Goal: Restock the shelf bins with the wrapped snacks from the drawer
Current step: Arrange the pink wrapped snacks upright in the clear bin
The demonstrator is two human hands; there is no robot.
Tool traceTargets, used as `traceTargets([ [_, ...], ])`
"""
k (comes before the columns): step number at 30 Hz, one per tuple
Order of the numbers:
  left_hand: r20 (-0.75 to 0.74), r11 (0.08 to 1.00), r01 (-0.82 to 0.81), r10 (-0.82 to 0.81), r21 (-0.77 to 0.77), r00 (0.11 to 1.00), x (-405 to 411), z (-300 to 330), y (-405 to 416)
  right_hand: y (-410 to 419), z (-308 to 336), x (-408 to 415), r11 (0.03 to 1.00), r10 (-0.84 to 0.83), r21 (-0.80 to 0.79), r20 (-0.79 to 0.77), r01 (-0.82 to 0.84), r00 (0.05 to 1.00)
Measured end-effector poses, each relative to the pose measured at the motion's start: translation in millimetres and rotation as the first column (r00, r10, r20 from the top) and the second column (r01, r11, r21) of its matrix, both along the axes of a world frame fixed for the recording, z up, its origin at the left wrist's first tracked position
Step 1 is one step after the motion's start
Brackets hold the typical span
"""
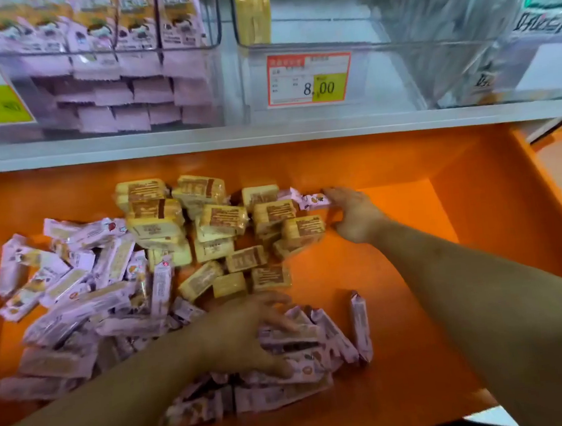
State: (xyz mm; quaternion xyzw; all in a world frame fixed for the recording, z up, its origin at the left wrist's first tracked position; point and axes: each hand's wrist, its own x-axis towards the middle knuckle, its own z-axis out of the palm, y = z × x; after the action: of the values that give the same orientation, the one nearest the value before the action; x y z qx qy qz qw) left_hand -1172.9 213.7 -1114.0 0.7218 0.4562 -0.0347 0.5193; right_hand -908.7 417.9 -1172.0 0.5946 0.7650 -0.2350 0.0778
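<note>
Snacks fill the left and middle of the orange drawer [479, 214]: yellow packs [220, 218] heaped at the far centre, pink bars [75, 301] spread across the left and near side. Above, the left bin [219, 81] is stacked high with pink packets, while the middle bin [379, 76] holds only one yellow pack [251, 9] at its far left corner.

The right hand [355, 216] reaches to the right edge of the yellow heap, fingers extended against the packs and a stray pink bar [311, 200]; it seems to touch rather than clasp anything. The left hand [250, 332] lies spread over a cluster of pink bars near the front, fingers curling round some of them.

Since the middle bin looks nearly bare, yellow packs are probably the priority. Best to gather several squarely between palm and fingers, keep the stray pink bar out of the handful, and lift clear of the shelf lip [265, 133] before setting them upright beside the lone pack.
</note>
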Motion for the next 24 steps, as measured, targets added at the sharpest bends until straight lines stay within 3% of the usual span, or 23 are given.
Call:
traceTargets([
  [4, 0.035, 0.993, -0.071, 0.075, -0.098, 0.997, 2.0, 4.1, 1.5, -3.3, -6.2, -2.9, 0.997, 0.000, 0.072, 0.146, -0.011, 0.989],
  [13, 0.057, 0.952, -0.249, 0.263, -0.178, 0.963, 3.2, 20.9, -6.6, -19.5, 26.9, 4.2, 0.990, -0.139, 0.039, 0.209, 0.133, 0.968],
  [19, 0.075, 0.869, -0.484, 0.493, -0.105, 0.867, -7.8, 70.9, -3.3, -29.6, 125.0, 8.3, 0.992, -0.048, -0.105, 0.242, 0.075, 0.969],
  [24, 0.136, 0.772, -0.629, 0.636, -0.095, 0.760, -21.4, 135.5, 4.5, -57.2, 224.9, -6.9, 0.998, -0.017, -0.052, 0.059, 0.020, 0.998],
])
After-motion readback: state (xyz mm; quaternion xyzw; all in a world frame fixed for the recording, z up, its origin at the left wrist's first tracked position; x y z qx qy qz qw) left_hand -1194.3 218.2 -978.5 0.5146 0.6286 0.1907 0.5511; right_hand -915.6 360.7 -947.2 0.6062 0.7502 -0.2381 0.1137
